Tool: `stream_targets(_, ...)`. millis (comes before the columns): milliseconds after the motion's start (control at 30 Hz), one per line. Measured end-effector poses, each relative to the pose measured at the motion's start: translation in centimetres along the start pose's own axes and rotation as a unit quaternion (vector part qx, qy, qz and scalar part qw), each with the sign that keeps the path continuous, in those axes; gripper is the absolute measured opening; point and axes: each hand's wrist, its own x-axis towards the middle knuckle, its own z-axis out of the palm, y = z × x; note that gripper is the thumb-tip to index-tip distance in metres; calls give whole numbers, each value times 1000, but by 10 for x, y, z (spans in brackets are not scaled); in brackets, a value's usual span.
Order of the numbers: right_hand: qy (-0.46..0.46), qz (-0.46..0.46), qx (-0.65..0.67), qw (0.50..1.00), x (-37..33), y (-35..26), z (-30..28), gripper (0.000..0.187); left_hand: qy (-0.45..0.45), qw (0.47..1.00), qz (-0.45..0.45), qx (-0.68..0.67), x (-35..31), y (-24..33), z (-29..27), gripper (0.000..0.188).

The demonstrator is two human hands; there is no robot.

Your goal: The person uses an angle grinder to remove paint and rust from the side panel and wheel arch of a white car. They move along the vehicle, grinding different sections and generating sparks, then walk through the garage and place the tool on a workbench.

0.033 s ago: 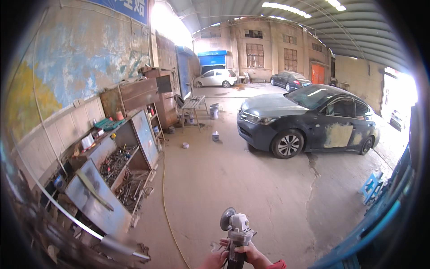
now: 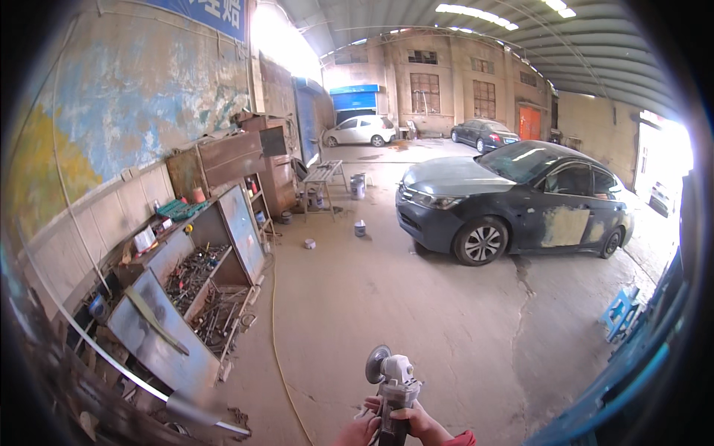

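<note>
An angle grinder (image 2: 397, 388) with a pale grey head and dark body points away from me at the bottom middle. Its round disc (image 2: 378, 364) sits at the upper left of the head. My right hand (image 2: 419, 421) is wrapped round the body, its thumb across the top. Against the body's left side, my left hand (image 2: 360, 429) is closed, with its fingertips partly tucked behind the tool. The grinder's rear end runs out of the picture at the lower edge.
A dark sedan (image 2: 513, 201) with filler patches stands ahead right. Metal shelving (image 2: 230, 223) full of tools lines the left. A yellow hose (image 2: 274, 327) crosses the floor. Small cans (image 2: 360, 229) and a bench (image 2: 321, 175) stand farther off; a blue stool (image 2: 619, 312) is at right.
The whole scene has shifted very slightly in the picture. Both hands and the grinder keep their places and grip.
</note>
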Motion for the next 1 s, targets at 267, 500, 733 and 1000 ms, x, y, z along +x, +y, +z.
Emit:
stream_targets(267,-106,18,83,991,233,-71,-85,53,-36,947,-289,-138,129,-157,-54,28)
stream_targets(500,62,-22,43,997,417,-139,-192,46,91,911,-397,71,153,-402,-82,28)
stream_targets(733,214,-93,11,972,544,-224,-261,51,-41,861,-469,193,164,-613,-164,39)
stream_targets(1000,275,-91,-15,957,740,-275,-367,47,-211,800,-531,181,286,-816,-201,48)
